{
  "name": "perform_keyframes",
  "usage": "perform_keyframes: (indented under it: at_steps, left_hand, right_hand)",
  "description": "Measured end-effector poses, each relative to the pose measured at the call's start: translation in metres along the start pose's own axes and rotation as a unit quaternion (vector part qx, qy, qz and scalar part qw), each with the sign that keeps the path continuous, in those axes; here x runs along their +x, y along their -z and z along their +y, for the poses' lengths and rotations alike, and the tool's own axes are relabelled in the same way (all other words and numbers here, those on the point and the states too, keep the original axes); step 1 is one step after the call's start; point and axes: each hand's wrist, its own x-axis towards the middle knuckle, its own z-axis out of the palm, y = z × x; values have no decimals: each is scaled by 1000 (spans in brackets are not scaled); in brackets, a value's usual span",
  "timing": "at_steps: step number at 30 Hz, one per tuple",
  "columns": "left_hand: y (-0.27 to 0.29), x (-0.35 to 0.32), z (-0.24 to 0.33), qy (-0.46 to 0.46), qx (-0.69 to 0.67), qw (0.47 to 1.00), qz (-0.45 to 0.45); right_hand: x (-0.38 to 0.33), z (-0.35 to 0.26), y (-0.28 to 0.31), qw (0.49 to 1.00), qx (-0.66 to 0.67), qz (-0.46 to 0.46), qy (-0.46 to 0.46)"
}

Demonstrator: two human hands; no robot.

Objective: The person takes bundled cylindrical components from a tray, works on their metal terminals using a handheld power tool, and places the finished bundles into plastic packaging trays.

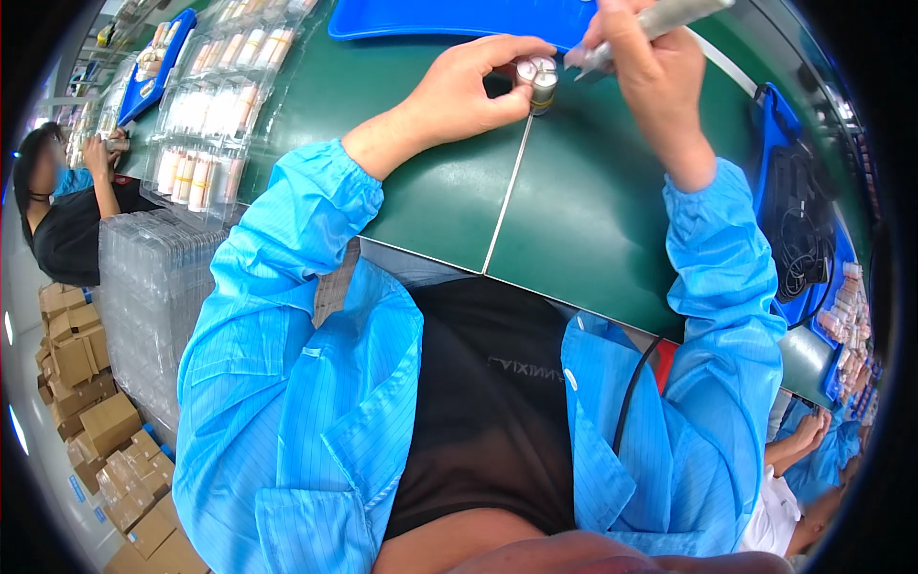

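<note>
My left hand (pixel 464 91) pinches a small bundle of cylindrical battery cells (pixel 541 96) between thumb and fingers, their pale round ends turned up. A yellowish band runs round the lower part of the bundle, which stands on the green table (pixel 421 191). My right hand (pixel 660 91) is closed round a pale grey, tube-like tool (pixel 681 13). Its narrow tip points down and left, just right of the bundle and apart from it. The exact kind of tool cannot be made out.
A blue tray (pixel 421 21) lies beyond my hands. On the left are clear plastic trays (pixel 206 115) filled with wrapped cells, stacked empty trays (pixel 153 287) and cardboard boxes (pixel 105 421). A blue bin (pixel 782 191) with black cables stands at right. Other people sit at both sides.
</note>
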Motion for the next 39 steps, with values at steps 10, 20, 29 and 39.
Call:
perform_keyframes:
  at_steps: [10,20,29,39]
  left_hand:
    - [-5,-4,4,70,111,991,5]
    - [-6,-2,0,3,81,996,26]
    - [-5,-2,1,2,83,996,27]
    - [-6,0,3,15,78,997,20]
  right_hand:
    - [5,0,8,1000,-10,-15,13]
    - [-1,10,3,994,-81,-53,46]
    - [-5,7,-4,994,-98,-44,22]
    - [-2,17,-3,992,-109,-45,41]
